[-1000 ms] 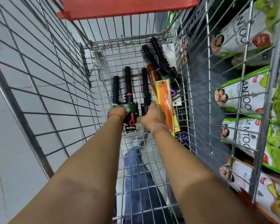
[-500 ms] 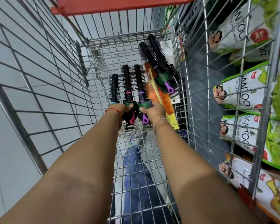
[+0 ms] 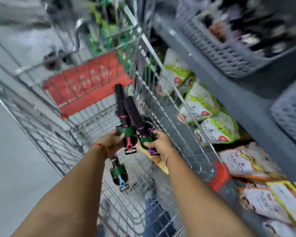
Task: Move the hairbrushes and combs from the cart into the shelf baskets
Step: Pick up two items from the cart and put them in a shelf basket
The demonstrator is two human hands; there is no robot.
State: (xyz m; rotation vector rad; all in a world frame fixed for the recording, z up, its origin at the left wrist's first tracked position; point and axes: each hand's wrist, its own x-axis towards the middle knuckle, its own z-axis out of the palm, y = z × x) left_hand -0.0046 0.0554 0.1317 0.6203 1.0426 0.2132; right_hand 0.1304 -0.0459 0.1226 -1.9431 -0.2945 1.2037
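Bristled plastic hairbrushes [image 3: 126,106] are held over a shiny wire-metal cart [image 3: 169,117]; grey perforated plastic baskets [image 3: 229,53] and glossy pouches [image 3: 202,103] sit right of the hands.

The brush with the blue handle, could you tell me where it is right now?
In the head view, the blue-handled brush lies on the cart floor, low and centre, just below the left hand and between the forearms.

Both bare forearms extend forward, side by side. The left hand [image 3: 112,142] is closed, a red thread at its wrist. The right hand [image 3: 161,144], just beside it, is also closed, wrist banded.
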